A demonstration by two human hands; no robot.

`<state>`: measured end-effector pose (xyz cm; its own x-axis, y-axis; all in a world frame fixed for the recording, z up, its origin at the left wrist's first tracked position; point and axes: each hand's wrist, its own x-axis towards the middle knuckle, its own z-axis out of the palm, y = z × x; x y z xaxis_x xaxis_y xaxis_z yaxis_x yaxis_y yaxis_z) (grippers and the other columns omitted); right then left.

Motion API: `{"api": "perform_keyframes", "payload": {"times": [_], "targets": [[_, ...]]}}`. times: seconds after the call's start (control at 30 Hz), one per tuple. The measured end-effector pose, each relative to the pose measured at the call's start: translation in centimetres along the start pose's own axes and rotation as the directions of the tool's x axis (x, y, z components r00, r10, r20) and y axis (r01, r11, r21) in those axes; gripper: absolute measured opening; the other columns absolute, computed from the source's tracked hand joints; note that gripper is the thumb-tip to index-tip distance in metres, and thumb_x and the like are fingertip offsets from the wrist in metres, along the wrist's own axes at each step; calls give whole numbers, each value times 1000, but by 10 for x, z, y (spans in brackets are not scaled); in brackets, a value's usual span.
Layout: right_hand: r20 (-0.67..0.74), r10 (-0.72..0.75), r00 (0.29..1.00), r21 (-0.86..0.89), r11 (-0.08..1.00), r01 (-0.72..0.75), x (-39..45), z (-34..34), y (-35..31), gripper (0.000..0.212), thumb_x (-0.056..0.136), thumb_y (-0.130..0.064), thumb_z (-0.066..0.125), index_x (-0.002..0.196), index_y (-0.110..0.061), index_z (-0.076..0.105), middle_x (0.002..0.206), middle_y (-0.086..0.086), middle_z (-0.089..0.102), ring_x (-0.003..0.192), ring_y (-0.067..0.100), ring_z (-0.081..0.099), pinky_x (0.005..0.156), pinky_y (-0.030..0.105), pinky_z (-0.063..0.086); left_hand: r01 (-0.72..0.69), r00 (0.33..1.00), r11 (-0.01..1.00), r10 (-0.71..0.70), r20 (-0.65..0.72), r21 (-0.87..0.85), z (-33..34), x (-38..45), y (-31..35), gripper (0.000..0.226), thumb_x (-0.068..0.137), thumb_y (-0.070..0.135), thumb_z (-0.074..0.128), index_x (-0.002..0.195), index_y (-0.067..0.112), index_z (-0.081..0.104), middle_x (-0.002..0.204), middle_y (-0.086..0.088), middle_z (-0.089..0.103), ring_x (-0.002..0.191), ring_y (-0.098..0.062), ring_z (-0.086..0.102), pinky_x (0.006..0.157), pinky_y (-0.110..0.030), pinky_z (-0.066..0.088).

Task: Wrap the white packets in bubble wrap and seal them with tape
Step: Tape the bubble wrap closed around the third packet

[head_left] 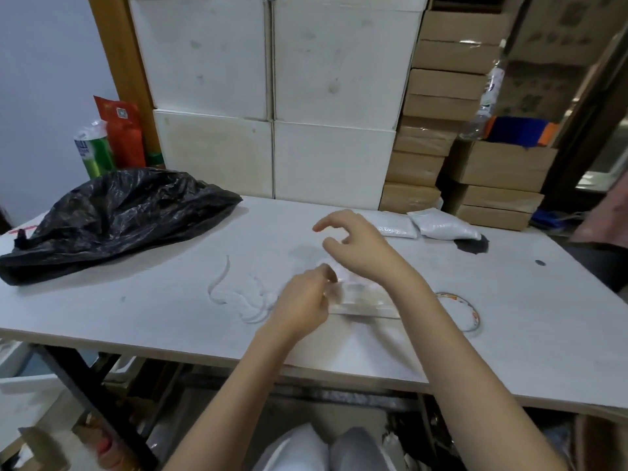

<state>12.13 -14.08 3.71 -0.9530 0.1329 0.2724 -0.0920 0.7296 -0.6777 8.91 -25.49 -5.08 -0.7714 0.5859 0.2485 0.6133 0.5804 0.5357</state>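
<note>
Head view: my left hand (pixel 300 302) pinches the clear wrapped bundle (pixel 360 297) at mid-desk (pixel 136 300), while my right hand (pixel 356 246) hovers above it, grip loosely spread. Two white packets (pixel 441 227) lie well apart at the far edge.

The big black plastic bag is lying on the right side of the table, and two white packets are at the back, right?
Not quite. The head view shows the black plastic bag on the left side of the table. The two white packets are at the back.
</note>
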Motion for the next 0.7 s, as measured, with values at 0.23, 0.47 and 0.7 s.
{"api": "perform_keyframes", "payload": {"times": [0.23,0.47,0.7], "targets": [[166,128,978,59,989,-139,-89,-48,94,56,74,-13,73,122,-32,52,127,-18,49,117,-3,48,96,8,40,15,996,985,0,85,-172,-5,-1,-10,43,88,0,39,123,22,51,128,6,55,118,-14,50,93,-23,37],[-106,263,959,281,933,-224,-81,-17,104,14,83,-23,70,93,-16,64,87,-8,61,74,6,54,68,11,42,131,991,822,-130,42,-554,-8,0,-4,34,91,2,32,103,15,61,109,8,63,102,-14,55,80,-14,42],[-224,362,905,477,850,-222,-71,-3,93,17,94,-18,56,78,-23,58,68,-15,55,63,-6,52,57,5,39,313,929,572,-350,119,-758,3,11,1,59,87,67,30,104,21,63,105,5,67,103,-13,61,95,-33,44]]}}
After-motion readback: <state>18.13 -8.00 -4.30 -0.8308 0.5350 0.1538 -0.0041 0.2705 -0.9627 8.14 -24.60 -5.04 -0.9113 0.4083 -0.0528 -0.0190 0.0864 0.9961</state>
